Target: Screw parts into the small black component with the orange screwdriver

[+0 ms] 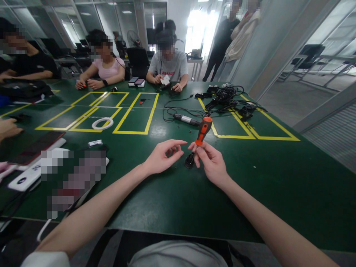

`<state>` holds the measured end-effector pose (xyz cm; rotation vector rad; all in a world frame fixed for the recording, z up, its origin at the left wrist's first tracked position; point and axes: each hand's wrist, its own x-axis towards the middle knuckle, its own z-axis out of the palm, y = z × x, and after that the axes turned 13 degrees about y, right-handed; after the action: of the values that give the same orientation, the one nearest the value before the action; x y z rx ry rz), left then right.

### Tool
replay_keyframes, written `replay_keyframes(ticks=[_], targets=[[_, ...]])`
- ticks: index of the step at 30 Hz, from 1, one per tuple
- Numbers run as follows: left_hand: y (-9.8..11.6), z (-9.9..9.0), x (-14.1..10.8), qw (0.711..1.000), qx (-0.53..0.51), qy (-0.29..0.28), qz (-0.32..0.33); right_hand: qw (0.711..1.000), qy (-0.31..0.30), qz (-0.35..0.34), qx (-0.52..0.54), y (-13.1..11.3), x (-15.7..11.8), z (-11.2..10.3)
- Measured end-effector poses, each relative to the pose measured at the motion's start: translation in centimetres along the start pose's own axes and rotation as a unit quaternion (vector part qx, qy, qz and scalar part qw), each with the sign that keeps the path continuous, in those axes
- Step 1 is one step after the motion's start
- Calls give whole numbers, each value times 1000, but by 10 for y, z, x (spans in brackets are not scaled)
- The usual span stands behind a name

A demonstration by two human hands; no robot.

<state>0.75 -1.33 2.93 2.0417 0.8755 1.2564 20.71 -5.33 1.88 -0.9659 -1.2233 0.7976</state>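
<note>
An orange and black screwdriver (pixel 204 130) stands nearly upright, handle up. The thumb and fingers of my right hand (pixel 214 163) close around its shaft just below the handle. Under the shaft is a small black part with a round base (pixel 189 161), close to my right fingertips; whether they touch it I cannot tell. My left hand (pixel 162 157) hovers to the left of the screwdriver, thumb and fingers apart and curved, with nothing in it.
A black cable pile (pixel 225 98) lies at the back right, near a black and silver cylindrical tool (pixel 186 119). A white cable coil (pixel 102 123) sits on yellow tape outlines. Power banks and phones (pixel 36 172) lie at left. Several people sit or stand around the green table (pixel 278 193).
</note>
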Motion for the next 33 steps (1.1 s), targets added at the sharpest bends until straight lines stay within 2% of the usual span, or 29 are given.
replay_keyframes(ticks=[4, 10, 13, 18, 20, 23, 25, 28, 31, 33], targets=[[20, -3, 7, 997, -24, 35, 61, 1000, -4, 0, -1, -1, 0, 1], [54, -7, 29, 984, -30, 4, 178, 1000, -19, -10, -16, -6, -1, 3], [65, -7, 39, 976, 10, -27, 215, 999, -48, -1, -9, -6, 1, -2], [69, -7, 47, 974, 35, -33, 221, 992, -97, 52, 62, 4, 14, -19], [69, -9, 50, 973, 52, -38, 222, 987, -139, 78, 36, 8, 19, -24], [71, -14, 55, 970, 100, -47, 216, 970, -216, 98, -56, 8, 22, -28], [75, -17, 59, 966, 140, -64, 206, 958, -247, 102, -106, 6, 21, -28], [84, -22, 63, 960, 168, -97, 201, 953, -248, 104, -138, 4, 20, -27], [93, -28, 68, 955, 150, -170, 192, 954, -238, 94, -155, 5, 18, -27], [97, -33, 72, 956, 151, -182, 176, 953, -233, 80, -174, 7, 17, -26]])
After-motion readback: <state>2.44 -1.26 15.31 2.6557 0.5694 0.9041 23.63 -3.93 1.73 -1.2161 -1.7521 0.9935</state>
